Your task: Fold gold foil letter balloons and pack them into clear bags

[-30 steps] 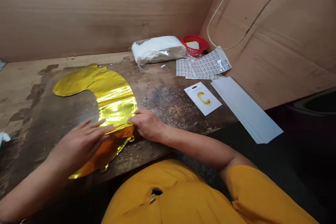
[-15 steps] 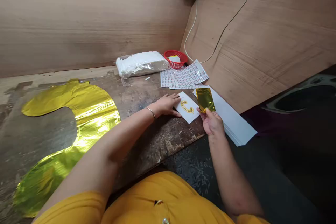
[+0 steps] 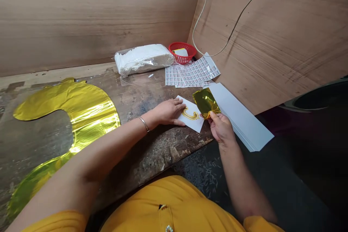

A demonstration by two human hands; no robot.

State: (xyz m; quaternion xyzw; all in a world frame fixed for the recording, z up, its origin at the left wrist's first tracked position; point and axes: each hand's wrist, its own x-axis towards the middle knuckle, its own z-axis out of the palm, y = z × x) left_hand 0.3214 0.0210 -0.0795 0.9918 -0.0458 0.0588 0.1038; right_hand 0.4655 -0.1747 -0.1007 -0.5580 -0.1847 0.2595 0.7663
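A printed card (image 3: 190, 114) lies between the foil balloon (image 3: 89, 107) and stacked paper strips (image 3: 239, 116).

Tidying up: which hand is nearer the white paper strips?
Right hand, holding gold foil, beside the white paper strips; the left hand is farther away, resting on the printed card.

Gold foil piece (image 3: 206, 103) over white card (image 3: 193, 123)

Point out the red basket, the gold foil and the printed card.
Red basket (image 3: 185, 58): head view, front wall.
Gold foil (image 3: 206, 102): head view, middle of the piece.
Printed card (image 3: 192, 123): head view, bare lower part.
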